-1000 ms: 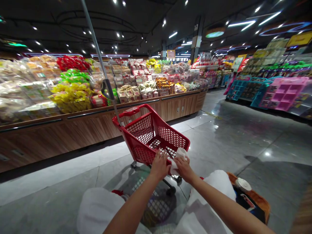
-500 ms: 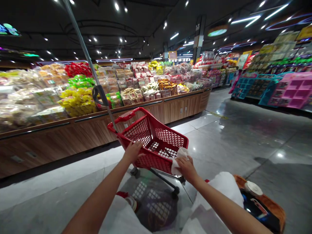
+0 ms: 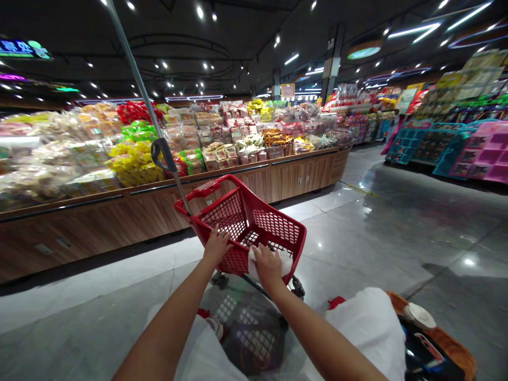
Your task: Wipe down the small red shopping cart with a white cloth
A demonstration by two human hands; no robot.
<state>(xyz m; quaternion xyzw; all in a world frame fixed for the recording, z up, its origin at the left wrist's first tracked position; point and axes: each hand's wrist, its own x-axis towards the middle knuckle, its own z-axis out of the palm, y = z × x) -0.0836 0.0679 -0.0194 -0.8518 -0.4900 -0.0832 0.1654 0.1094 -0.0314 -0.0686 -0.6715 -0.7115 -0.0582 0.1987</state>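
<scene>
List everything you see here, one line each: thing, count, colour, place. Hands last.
cart: one, red mesh, on the floor ahead.
cart handle: one, grey pole, black grip, slanting up left.
cloth: one, white, on the cart's near rim.
counter: one, wood-brown, left to centre.
snack packs: many, mixed colours, heaped on the counter.
racks: several, pink and blue, far right.
bag: one, orange-brown, lower right corner.
floor: grey glossy tiles.
left hand: gripping the cart's near rim.
right hand: pressed on the cloth.
</scene>
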